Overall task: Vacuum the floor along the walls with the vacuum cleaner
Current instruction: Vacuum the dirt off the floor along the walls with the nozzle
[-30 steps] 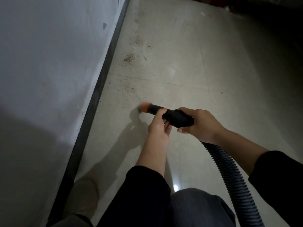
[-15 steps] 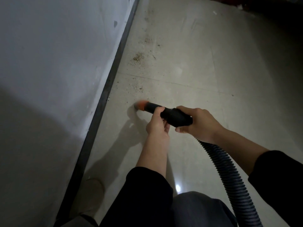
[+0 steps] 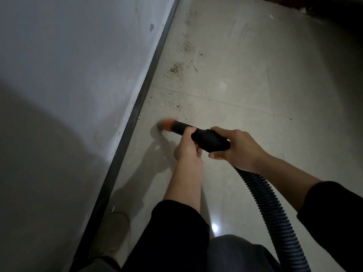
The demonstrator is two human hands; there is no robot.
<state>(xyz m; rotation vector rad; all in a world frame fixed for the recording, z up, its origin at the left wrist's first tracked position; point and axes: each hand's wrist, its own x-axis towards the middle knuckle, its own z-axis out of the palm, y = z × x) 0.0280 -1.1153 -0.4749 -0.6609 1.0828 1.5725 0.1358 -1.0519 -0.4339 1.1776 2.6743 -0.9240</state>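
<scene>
Plastic, matte black and smooth, makes up the rigid wand (image 3: pixel 206 137) that both my hands grip. My left hand (image 3: pixel 186 148) curls around its narrower front tube. My right hand (image 3: pixel 238 148) wraps the thicker cuff behind it, and the two sit just beside each other. The wand ends in a blurred orange tip (image 3: pixel 167 124), low over the floor (image 3: pixel 255 85) and near the dark baseboard (image 3: pixel 145 91) but apart from it. I cannot tell whether the tip touches the tile. A ribbed, corrugated black hose (image 3: pixel 275 209) curves back from the cuff under my right forearm. The floor is pale glossy tile with thin joint lines. Gritty brown specks (image 3: pixel 175 68) are scattered beyond the tip, close to the baseboard. The wall (image 3: pixel 68 65) is flat, matte white, with a few small scuffs. My light-coloured shoe (image 3: pixel 115 230) rests by the baseboard.
</scene>
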